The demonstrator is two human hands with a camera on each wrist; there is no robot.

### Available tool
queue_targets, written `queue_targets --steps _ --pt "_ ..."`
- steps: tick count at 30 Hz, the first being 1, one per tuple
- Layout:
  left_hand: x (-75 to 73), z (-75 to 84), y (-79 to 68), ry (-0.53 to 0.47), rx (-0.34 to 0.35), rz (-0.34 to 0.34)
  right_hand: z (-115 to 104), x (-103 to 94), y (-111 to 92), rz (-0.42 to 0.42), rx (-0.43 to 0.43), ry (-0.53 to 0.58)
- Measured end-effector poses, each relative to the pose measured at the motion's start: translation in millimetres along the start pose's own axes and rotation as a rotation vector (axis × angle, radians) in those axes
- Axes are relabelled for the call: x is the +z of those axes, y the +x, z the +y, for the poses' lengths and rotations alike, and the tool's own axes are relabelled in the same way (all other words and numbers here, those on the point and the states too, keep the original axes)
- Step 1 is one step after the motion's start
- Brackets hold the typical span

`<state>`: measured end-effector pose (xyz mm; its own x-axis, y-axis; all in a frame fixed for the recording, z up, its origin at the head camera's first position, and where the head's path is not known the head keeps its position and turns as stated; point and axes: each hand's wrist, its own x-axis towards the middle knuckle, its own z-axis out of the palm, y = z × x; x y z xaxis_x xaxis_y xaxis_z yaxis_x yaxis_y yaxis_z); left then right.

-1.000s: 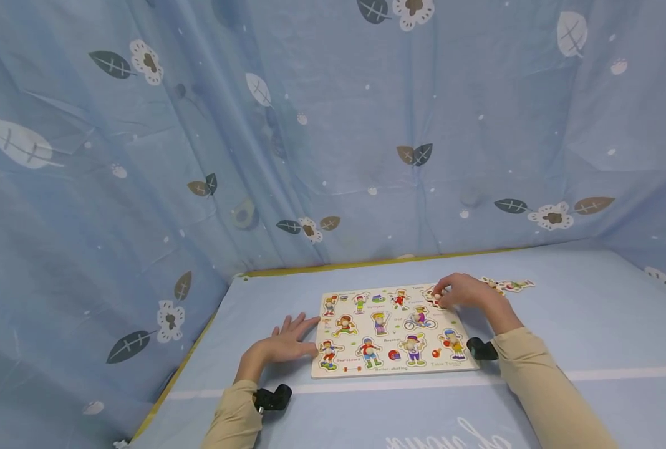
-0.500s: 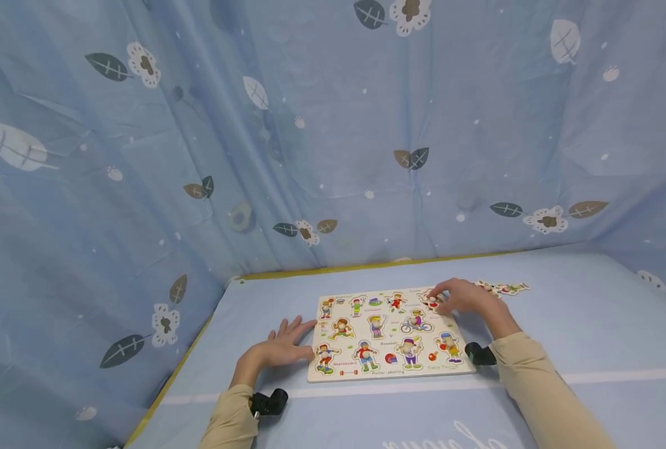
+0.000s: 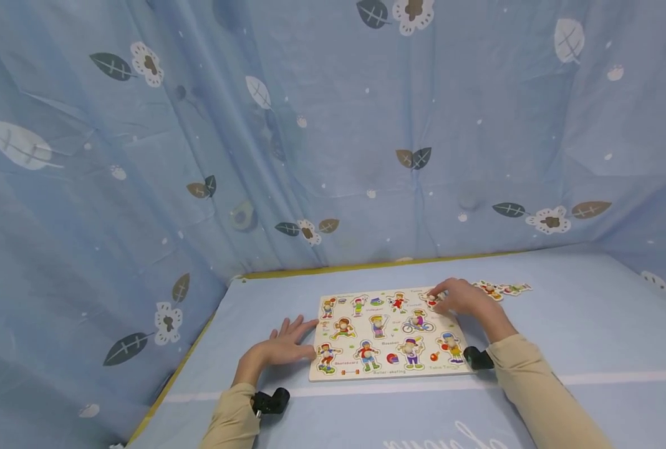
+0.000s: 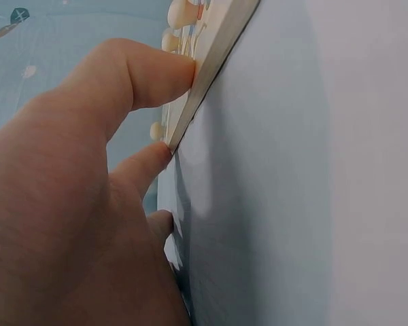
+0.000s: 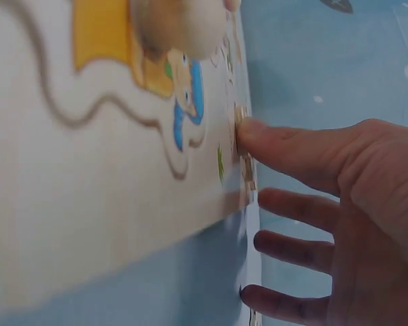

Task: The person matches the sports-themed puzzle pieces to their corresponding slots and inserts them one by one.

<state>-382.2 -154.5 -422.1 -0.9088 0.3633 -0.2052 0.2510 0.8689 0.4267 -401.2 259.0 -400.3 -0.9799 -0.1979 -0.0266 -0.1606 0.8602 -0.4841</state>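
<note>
A knobbed wooden puzzle board (image 3: 361,342) printed with children playing sports lies on the table. My left hand (image 3: 281,344) rests at its left edge, fingers spread, with the thumb (image 4: 164,76) and a fingertip touching the board's side in the left wrist view. At the board's far right corner my right hand (image 3: 468,299) pinches a figure-shaped puzzle piece (image 3: 432,300) with red on it, between thumb and forefinger. In the right wrist view the thumb (image 5: 272,142) presses against that piece's side, while the other fingers reach past the board's edge. The hand partly hides the piece.
Beyond my right hand, loose puzzle pieces (image 3: 516,289) lie together on the blue tablecloth (image 3: 585,324). Several knobbed pieces sit in the board, among them a cyclist (image 3: 418,321) and a batter (image 3: 411,352). A patterned blue curtain (image 3: 333,156) hangs behind the table.
My right hand has shifted slightly left over the corner with the piece, showing more of the loose pieces behind it. My left hand stays at the board's edge.
</note>
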Motion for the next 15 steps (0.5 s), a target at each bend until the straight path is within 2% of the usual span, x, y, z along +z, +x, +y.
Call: queue_targets --steps 6,15 --pt "3.5 0.4 1.1 -0.007 0.001 0.010 -2.5 4.7 1.1 0.017 0.052 -0.046" --pt "2.1 -0.3 2.0 0.002 -0.006 0.013 -6.1 3.4 0.1 0.016 0.043 -0.067"
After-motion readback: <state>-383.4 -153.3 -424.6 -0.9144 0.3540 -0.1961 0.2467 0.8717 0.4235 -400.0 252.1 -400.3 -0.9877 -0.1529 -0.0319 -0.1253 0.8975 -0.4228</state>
